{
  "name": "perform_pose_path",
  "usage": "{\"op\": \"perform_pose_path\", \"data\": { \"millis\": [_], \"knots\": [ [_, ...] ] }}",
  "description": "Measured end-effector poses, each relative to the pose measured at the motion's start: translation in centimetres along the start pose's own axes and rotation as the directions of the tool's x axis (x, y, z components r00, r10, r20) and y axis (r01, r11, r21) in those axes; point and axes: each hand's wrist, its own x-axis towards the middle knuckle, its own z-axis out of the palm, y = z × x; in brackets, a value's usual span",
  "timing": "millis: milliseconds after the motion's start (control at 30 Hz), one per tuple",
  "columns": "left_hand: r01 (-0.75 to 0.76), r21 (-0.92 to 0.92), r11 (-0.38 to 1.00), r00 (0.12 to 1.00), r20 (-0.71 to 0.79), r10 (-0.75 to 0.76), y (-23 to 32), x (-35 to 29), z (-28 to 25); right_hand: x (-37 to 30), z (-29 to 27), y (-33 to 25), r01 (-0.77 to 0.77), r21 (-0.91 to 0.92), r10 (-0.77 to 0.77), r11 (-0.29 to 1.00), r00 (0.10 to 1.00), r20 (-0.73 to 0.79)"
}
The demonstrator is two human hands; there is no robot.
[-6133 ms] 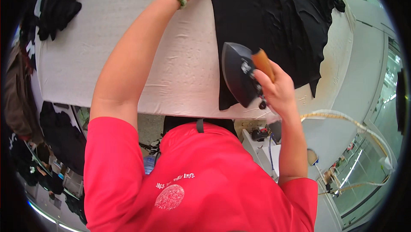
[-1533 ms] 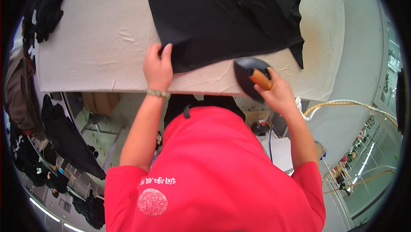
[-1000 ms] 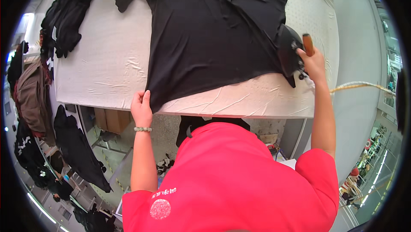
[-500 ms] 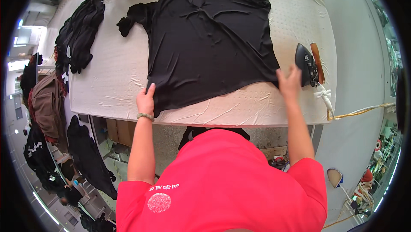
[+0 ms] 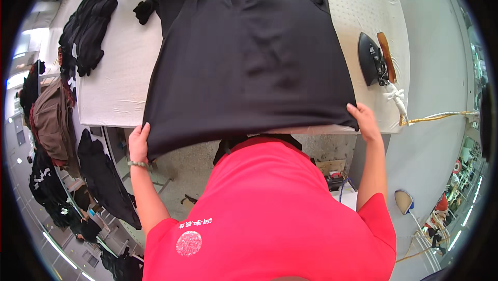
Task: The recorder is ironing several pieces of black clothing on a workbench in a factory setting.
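Note:
A black short-sleeved top [image 5: 249,63] lies spread over the pale padded ironing table [image 5: 116,94], its hem toward me. My left hand [image 5: 139,143] is closed on the hem's left corner, thumb on top. At the right corner, my right hand [image 5: 365,120] pinches the cloth the same way. Between the two hands the hem is drawn out wide and hangs past the table's near edge. Soft folds run across the middle of the cloth. An iron [image 5: 371,59] with a wooden handle rests on the table, to the right of the top and beyond my right hand.
A pile of black garments [image 5: 91,29] lies at the table's far left. The iron's white-wrapped hose [image 5: 396,97] leads off to the right. Left of the table, more dark garments [image 5: 105,180] hang beside a brown bag-like bundle [image 5: 53,125].
Both hands have moved apart and the hem has been pulled toward me, over the near edge. My right hand, blurred and loosely at the corner before, now grips it. The cloth is smoother.

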Motion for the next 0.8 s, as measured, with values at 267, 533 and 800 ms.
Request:
{"op": "perform_pose_path", "data": {
  "millis": [267,533,800],
  "knots": [
    [-0.198,0.363,0.911,0.915,-0.266,0.305,-2.4,3.3,5.9,0.9,-2.5,1.6,0.030,-0.842,-0.459,0.539,0.848,-0.264],
    [-0.197,0.526,0.827,0.897,-0.244,0.369,3.3,12.3,12.0,10.9,-7.9,-4.7,-0.213,-0.938,-0.722,0.274,0.599,-0.347],
    [-0.340,0.094,0.936,0.907,-0.232,0.352,4.3,7.3,10.4,11.1,-3.5,-10.7,-0.123,-0.586,-0.154,0.801,0.904,-0.400]
  ]
}}
